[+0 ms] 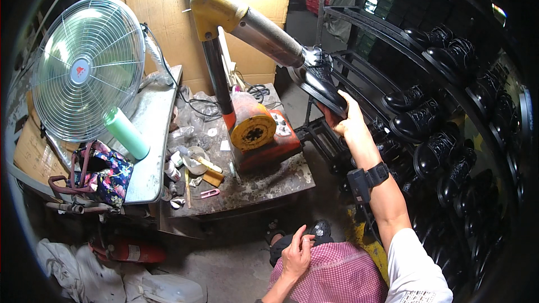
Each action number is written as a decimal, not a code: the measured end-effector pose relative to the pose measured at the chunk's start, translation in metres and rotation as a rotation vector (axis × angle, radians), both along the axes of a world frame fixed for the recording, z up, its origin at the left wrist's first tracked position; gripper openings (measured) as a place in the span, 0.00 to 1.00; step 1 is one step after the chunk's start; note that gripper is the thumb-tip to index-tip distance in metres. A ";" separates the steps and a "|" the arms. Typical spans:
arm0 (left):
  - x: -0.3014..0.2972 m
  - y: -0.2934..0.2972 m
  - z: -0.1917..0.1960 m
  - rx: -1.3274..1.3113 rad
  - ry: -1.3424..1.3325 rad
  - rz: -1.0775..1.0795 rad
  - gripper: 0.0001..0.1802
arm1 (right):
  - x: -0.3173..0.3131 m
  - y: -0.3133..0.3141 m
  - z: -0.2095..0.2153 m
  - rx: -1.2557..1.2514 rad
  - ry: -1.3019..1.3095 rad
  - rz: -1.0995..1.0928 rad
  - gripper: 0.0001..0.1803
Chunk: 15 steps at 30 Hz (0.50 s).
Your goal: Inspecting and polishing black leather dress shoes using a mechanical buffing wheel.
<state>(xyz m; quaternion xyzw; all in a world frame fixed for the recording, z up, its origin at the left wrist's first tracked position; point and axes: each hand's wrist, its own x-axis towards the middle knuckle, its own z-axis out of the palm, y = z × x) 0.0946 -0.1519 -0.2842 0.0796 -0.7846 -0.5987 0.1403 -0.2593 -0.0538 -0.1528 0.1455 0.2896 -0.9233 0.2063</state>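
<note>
From the head camera I can barely separate the black shoes on the dark rack [449, 95] at right; their shapes merge into shadow, and the rim of the view is black. My right hand [349, 120] is raised, fingers wrapped under the black shoe [321, 85] mounted on the machine's metal arm [264, 33] above the tabletop [264, 182]. My left hand [296, 255] rests loosely curled on a pink checked cloth [337, 275] in my lap.

The glossy black leather shoe [321, 85] sits on a grey metal arm with a yellow elbow joint [216, 11]. The machine base [259, 134] is orange-red with a yellow round disc. The bottle [127, 133] is mint green, the fabric bag [106, 173] has a colourful floral pattern, and the cloth on the lap [337, 275] is pink-and-white checked.
</note>
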 end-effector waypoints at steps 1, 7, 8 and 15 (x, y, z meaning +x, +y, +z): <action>0.000 0.000 0.000 -0.001 0.001 0.000 0.18 | 0.000 -0.002 0.002 -0.008 0.006 0.016 0.24; 0.001 -0.001 0.000 0.001 0.004 0.006 0.18 | -0.002 -0.010 0.005 -0.032 -0.019 0.075 0.23; 0.001 -0.001 0.001 0.003 0.009 0.007 0.18 | 0.000 -0.009 0.001 -0.031 0.007 0.090 0.23; 0.003 -0.004 0.000 0.019 -0.027 0.019 0.18 | 0.061 0.045 -0.059 0.054 -0.024 0.033 0.19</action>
